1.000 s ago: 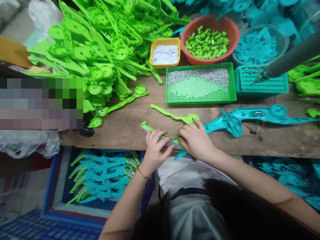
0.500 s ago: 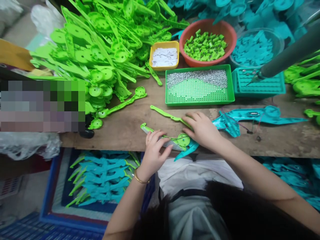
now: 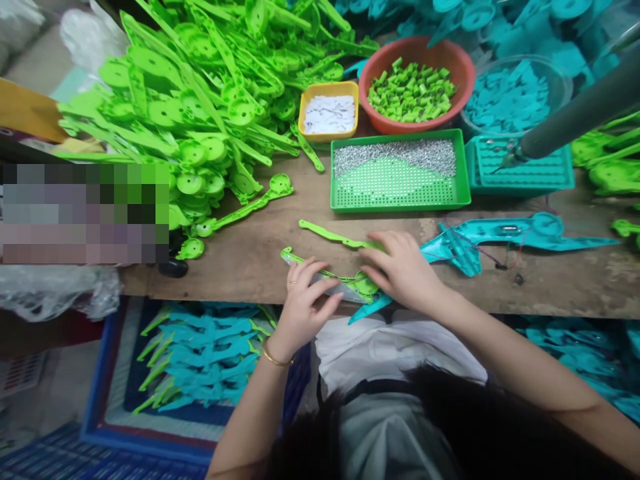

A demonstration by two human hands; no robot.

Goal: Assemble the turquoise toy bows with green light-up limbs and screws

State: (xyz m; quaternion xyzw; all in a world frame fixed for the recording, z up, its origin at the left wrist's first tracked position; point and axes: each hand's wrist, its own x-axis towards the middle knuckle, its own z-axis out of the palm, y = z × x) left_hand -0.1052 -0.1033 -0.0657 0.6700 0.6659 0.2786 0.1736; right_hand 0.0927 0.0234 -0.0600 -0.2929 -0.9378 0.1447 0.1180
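My left hand (image 3: 310,303) has its fingers curled over a long green plastic shell (image 3: 289,255) with a translucent piece along its near side, thumb stretched out. A dark wire runs along the shell. My right hand (image 3: 403,270) bends its fingers down at the shell's round end, fingertips on it; what they pinch, if anything, is hidden. Beneath that hand lies the end of a slim green strip (image 3: 325,232). A blue pointed part (image 3: 370,308) sticks out below the round end, toward the bench edge.
A blue shell with wires (image 3: 500,233) lies to the right. Behind stand a green tray of screws (image 3: 400,200), a yellow dish (image 3: 303,127), a red bowl (image 3: 420,127) and a teal box (image 3: 560,180). Green shells (image 3: 200,100) heap up left. A dark tool (image 3: 575,100) hangs at right.
My right hand has shifted slightly left and down, its fingertips now covering part of the round end. The slim green strip has tilted a little. My left hand stays on the shell.
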